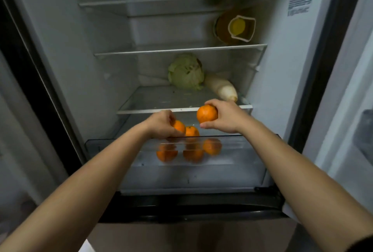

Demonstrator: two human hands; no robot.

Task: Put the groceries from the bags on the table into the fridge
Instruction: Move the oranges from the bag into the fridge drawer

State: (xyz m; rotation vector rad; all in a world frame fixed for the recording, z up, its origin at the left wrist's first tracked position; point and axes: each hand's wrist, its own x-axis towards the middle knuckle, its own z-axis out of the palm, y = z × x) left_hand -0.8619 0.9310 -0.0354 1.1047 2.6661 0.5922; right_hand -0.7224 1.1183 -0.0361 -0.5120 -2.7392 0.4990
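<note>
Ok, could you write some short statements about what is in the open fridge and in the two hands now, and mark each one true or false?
1. The right hand holds a round orange fruit above the clear plastic drawer. True.
2. The pale green cabbage lies on the top shelf. False: it lies on the lowest glass shelf, beside the long white radish.
3. The left hand is empty. False: it grips a second orange fruit over the drawer.
4. The amber jug with a yellow lid is on the shelf above the cabbage. True.
</note>
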